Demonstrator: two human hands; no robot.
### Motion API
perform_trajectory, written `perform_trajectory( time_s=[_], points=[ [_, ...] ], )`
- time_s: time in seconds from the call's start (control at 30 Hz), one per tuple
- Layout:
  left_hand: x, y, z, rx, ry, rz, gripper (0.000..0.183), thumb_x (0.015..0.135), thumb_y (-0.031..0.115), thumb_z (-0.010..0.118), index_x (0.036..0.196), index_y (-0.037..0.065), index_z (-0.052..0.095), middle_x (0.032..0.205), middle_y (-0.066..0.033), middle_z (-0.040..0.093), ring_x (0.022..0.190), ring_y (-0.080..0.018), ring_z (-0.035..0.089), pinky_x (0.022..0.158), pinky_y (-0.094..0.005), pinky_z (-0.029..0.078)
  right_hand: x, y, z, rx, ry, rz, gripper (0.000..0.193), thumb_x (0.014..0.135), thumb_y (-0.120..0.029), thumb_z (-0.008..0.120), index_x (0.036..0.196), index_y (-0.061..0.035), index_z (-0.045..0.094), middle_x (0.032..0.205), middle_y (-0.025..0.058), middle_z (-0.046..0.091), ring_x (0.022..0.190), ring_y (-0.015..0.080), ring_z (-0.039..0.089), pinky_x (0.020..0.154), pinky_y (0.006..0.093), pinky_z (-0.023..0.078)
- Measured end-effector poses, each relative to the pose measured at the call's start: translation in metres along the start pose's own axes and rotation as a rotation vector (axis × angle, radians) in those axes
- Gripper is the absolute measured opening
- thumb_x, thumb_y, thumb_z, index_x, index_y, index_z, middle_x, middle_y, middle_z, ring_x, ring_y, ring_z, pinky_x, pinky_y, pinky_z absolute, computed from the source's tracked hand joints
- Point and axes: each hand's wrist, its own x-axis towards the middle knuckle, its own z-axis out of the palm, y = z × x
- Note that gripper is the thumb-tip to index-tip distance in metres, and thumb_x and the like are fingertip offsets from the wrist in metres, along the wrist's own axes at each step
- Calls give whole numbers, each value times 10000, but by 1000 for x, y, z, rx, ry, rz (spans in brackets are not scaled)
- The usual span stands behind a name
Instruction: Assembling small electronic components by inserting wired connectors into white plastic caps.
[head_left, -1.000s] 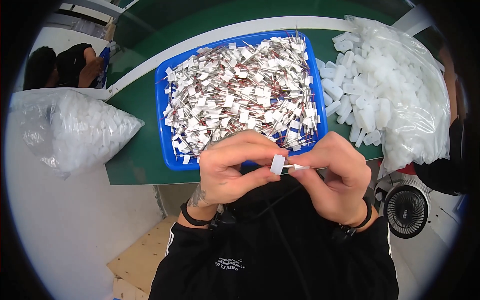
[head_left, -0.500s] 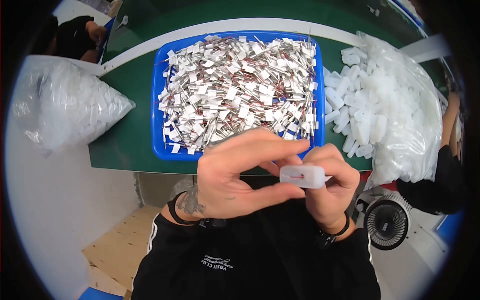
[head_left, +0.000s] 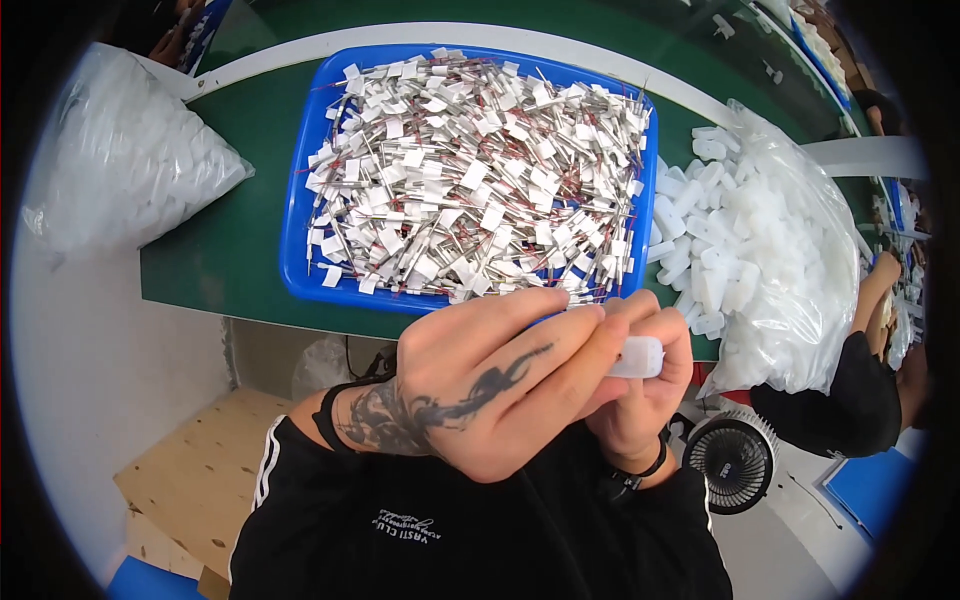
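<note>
In front of my chest, a small white translucent plastic casing (head_left: pixel 638 357) with rounded corners sits between both hands. My right hand (head_left: pixel 655 395) is closed round its right end and underside. Pressed together, the fingers of my left hand (head_left: pixel 500 390) close on the casing's left part and cover it, so its slot is hidden. Just beyond my hands is a blue tray (head_left: pixel 296 240) heaped with thin metal rods (head_left: pixel 470 175) that carry red wires and white tags. Similar white casings (head_left: pixel 705 230) lie loose to the right of the tray.
A clear bag of white pieces (head_left: pixel 130 150) stands at the left; another open bag (head_left: pixel 800 260) spills casings at the right. A white rail (head_left: pixel 480 32) crosses the green table (head_left: pixel 230 270). A fan (head_left: pixel 732 460) and a co-worker's arm (head_left: pixel 872 295) are at the right.
My left hand has rolled over, its back now up, and its fingers have closed over the casing's left part. The casing has shifted slightly right, and the view has tilted.
</note>
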Motion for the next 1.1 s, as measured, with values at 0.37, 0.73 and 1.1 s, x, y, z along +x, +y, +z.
perform_trajectory(
  time_s=[0.37,0.73,1.1],
  points=[
    [-7,-15,-21,20,98,-240,431,785,248,754,1055,-69,641,894,-154,673,773,-268,662,647,-308,529,91,-9,-8,60,139,226,217,946,-165,550,1089,-10,500,876,26,560,715,73,505,641,224,432],
    [-20,-21,-35,-234,72,-275,253,667,2,758,908,-31,684,818,-121,658,699,-242,644,590,-296,502,178,-29,-120,-1826,-222,185,199,765,-80,671,963,-68,672,952,139,668,898,332,632,775,430,498],
    [-21,-33,-17,-53,62,-244,486,665,94,795,1111,-13,632,923,-96,655,746,-218,651,593,-313,538,112,-44,-7,-1092,-354,15,107,783,-36,682,879,-5,648,791,121,659,738,254,656,677,329,509]
  ],
)
